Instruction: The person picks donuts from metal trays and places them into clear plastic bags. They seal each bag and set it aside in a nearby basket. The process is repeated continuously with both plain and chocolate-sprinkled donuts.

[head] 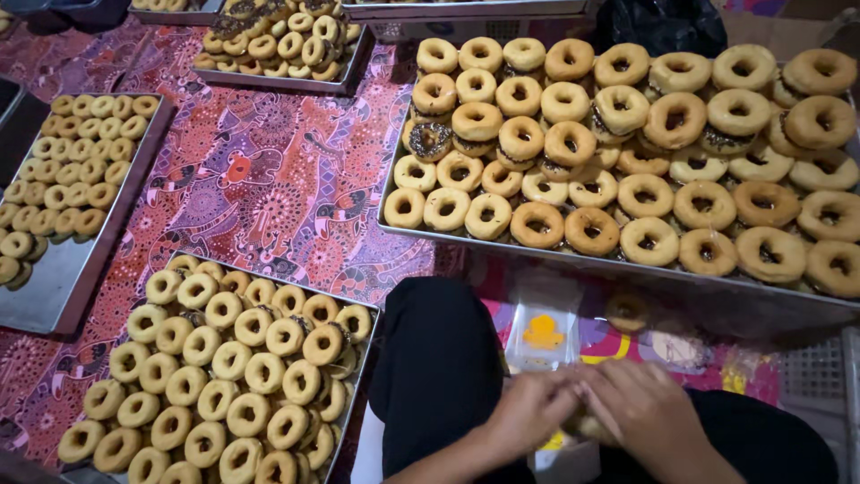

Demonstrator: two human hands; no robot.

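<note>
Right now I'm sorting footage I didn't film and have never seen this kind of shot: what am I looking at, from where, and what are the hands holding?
There is no machine here. A camera worn on a person's head looks down at their own two bare hands, so this single picture is their own view. The person sits on a patterned cloth, dark-clothed knees at the bottom. Around them lie metal trays of ring doughnuts: a big tray ahead on the right, a tray by the left knee, one at far left and another at the top. The left hand and right hand meet over the lap, blurred by motion, working on something small between them. I cannot tell exactly what. Clear packets lie just beyond them.
</note>
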